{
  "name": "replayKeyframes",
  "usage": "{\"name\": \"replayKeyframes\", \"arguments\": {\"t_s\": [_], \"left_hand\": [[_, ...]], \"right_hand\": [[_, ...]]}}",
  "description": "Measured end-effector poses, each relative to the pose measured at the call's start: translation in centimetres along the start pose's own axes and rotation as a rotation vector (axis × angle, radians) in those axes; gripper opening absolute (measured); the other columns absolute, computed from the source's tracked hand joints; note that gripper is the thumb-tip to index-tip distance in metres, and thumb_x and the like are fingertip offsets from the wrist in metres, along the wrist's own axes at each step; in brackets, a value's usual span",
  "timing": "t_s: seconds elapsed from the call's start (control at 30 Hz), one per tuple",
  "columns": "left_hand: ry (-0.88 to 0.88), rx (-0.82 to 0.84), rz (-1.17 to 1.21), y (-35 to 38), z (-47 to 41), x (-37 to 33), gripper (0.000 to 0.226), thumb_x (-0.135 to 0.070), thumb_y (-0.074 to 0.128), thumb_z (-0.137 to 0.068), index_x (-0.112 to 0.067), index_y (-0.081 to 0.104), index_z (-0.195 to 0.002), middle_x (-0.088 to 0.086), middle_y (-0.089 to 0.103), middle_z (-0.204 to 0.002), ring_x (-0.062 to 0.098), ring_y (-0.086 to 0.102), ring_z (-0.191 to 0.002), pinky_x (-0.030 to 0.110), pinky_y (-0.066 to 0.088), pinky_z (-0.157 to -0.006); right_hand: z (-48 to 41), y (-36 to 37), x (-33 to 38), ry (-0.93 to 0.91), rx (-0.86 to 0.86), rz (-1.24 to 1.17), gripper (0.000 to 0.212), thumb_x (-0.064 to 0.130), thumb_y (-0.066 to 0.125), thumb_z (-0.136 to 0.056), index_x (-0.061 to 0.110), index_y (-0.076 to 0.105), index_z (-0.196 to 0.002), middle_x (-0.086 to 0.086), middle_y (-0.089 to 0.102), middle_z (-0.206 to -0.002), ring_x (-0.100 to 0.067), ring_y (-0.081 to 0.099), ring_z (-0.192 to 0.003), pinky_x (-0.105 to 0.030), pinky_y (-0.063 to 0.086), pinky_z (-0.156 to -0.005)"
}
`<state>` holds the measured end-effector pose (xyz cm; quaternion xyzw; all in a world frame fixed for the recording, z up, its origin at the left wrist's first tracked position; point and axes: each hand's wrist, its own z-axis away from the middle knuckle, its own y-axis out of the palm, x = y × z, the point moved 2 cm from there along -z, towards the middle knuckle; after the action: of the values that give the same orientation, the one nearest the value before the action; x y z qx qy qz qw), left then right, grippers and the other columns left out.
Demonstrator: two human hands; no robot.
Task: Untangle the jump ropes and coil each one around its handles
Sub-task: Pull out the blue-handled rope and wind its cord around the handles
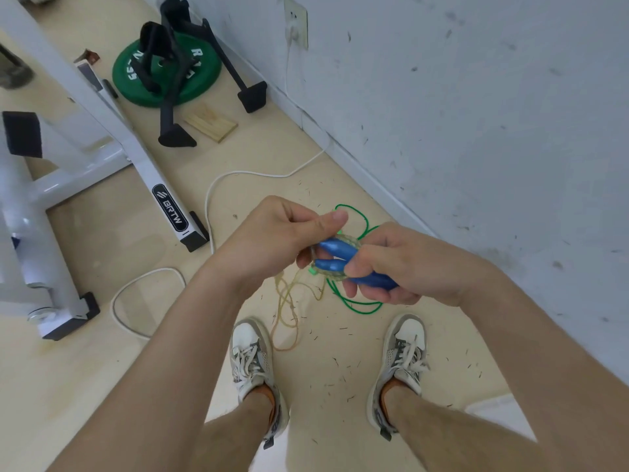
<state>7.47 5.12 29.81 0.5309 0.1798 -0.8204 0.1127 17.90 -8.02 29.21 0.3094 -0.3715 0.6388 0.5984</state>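
Forearms reach in from below and meet above the floor point(102, 386). Off to the left stands a big white metal frame point(85, 137), and behind it a green weight plate point(200, 73) lies flat with a black stand point(177, 63) straddling it. A white cable point(218, 185) snakes from the wall socket point(296, 22) along the floor past the frame's foot. Two pale shoes point(250, 356) are planted apart.

Now the hands: the right hand point(401, 264) grasps a pair of blue handles point(335, 255) side by side, and the left hand point(272, 240), fingers curled, pinches the yellowish rope point(289, 315) looped round their tips. The rest of that rope dangles between the shoes. A green rope point(357, 301) lies loose on the floor below, partly hidden by the hands.
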Motion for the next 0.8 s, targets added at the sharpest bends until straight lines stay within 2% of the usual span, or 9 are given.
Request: {"name": "replayKeyframes", "arguments": {"t_s": [0.07,0.13,0.2,0.3,0.4,0.47,0.57,0.63,0.8], "left_hand": [[-0.109,0.024,0.129,0.6,-0.3,0.5,0.032,-0.038,0.073,-0.074,-0.011,0.07,-0.058,0.011,0.053,-0.054,0.021,0.034,-0.051,0.026,0.023,-0.051],[-0.167,0.008,0.291,1.4,-0.6,1.0,0.018,-0.023,0.074,-0.078,-0.011,0.071,-0.065,0.01,0.059,-0.063,0.026,0.029,-0.063,0.033,0.015,-0.061],[-0.118,-0.052,0.391,1.9,-0.9,1.2,0.014,-0.018,0.063,-0.084,-0.014,0.071,-0.073,0.004,0.063,-0.068,0.027,0.03,-0.069,0.033,0.016,-0.061],[0.011,-0.056,0.448,2.3,-1.0,0.6,0.024,-0.024,0.055,-0.095,-0.014,0.07,-0.08,-0.001,0.046,-0.054,0.018,0.023,-0.049,0.026,0.015,-0.048],[0.068,-0.038,0.452,2.1,-1.0,0.5,0.027,-0.012,0.047,-0.098,-0.011,0.073,-0.088,0.001,0.042,-0.055,0.016,0.018,-0.055,0.027,0.013,-0.05],[0.114,-0.002,0.383,2.2,-0.8,0.3,0.027,-0.009,0.051,-0.095,-0.015,0.074,-0.083,0.008,0.046,-0.058,0.022,0.02,-0.059,0.029,0.015,-0.053],[0.191,-0.077,0.142,2.4,-0.6,0.0,0.035,0.004,0.049,-0.091,-0.015,0.07,-0.071,0.001,0.053,-0.052,0.006,0.039,-0.051,0.016,0.029,-0.051],[0.236,-0.186,-0.055,2.6,-0.9,0.2,0.03,0.003,0.052,-0.089,-0.014,0.069,-0.071,0.0,0.053,-0.052,0.002,0.041,-0.05,0.016,0.035,-0.052],[0.233,-0.28,-0.412,2.9,-1.6,1.2,0.031,-0.009,0.049,-0.092,-0.02,0.051,-0.063,-0.008,0.043,-0.049,0.008,0.039,-0.048,0.02,0.028,-0.046]], "right_hand": [[0.1,0.1,0.2,-0.052,0.048,-0.06,0.028,0.031,0.052,-0.077,0.01,0.067,-0.067,-0.003,0.045,-0.049,-0.015,0.024,-0.04,-0.022,0.017,-0.043],[0.2,0.1,0.5,-0.101,0.056,-0.135,0.028,0.028,0.051,-0.078,0.009,0.067,-0.067,-0.005,0.045,-0.049,-0.014,0.023,-0.038,-0.022,0.017,-0.042],[0.2,-0.1,0.6,-0.123,0.019,-0.202,0.029,0.027,0.049,-0.078,0.007,0.066,-0.068,-0.007,0.045,-0.051,-0.015,0.024,-0.038,-0.023,0.017,-0.041],[0.1,-0.4,0.5,-0.12,-0.074,-0.263,0.033,0.03,0.046,-0.079,0.003,0.064,-0.072,-0.008,0.044,-0.054,-0.014,0.025,-0.039,-0.024,0.018,-0.041],[0.1,-0.6,0.3,-0.128,-0.138,-0.306,0.037,0.032,0.042,-0.084,0.005,0.064,-0.074,-0.007,0.044,-0.055,-0.013,0.026,-0.039,-0.022,0.019,-0.04],[0.1,-0.6,0.3,-0.131,-0.173,-0.329,0.036,0.033,0.041,-0.084,0.007,0.064,-0.072,-0.007,0.044,-0.055,-0.013,0.025,-0.04,-0.021,0.02,-0.04],[0.0,-0.6,0.5,-0.13,-0.268,-0.314,0.033,0.031,0.044,-0.083,0.008,0.063,-0.068,-0.008,0.045,-0.055,-0.015,0.025,-0.04,-0.021,0.019,-0.04],[-0.1,-0.6,0.4,-0.116,-0.38,-0.303,0.033,0.025,0.047,-0.089,0.007,0.062,-0.066,-0.008,0.045,-0.054,-0.015,0.025,-0.042,-0.021,0.019,-0.041],[-0.4,-0.7,0.4,-0.109,-0.59,-0.33,0.034,0.016,0.053,-0.089,0.015,0.054,-0.056,-0.009,0.048,-0.052,-0.016,0.027,-0.041,-0.02,0.021,-0.04]]}}
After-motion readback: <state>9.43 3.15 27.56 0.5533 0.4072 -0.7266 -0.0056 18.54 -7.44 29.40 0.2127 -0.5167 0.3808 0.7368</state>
